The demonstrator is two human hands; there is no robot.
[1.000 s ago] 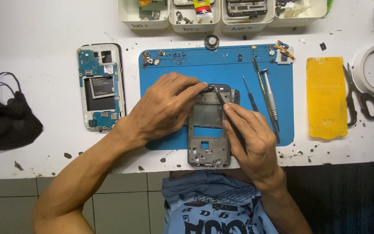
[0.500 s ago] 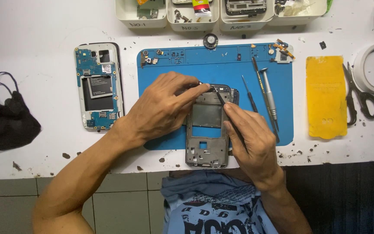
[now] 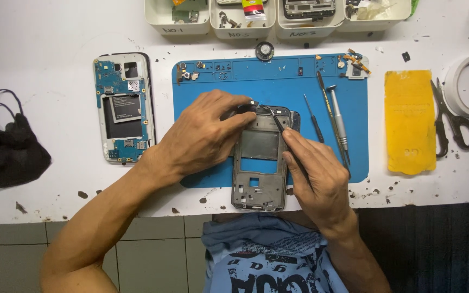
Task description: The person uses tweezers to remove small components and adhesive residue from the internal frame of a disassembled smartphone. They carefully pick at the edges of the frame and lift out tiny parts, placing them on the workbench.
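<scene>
Fingers, left hand: closed around the top-left corner of the grey phone frame, pinning it to the blue mat.
Fingers, right hand: pinched shut on a thin black tool; tip at the frame's top edge.
Tip contact: appears to touch a small part there; the view is too coarse to confirm.
Frame position: flat on the mat, lower end overhanging the table edge.
Technique: keep the frame pinned; work the tip at a shallow angle with light force.
Nearby: screwdrivers just right; opened phone left.
</scene>
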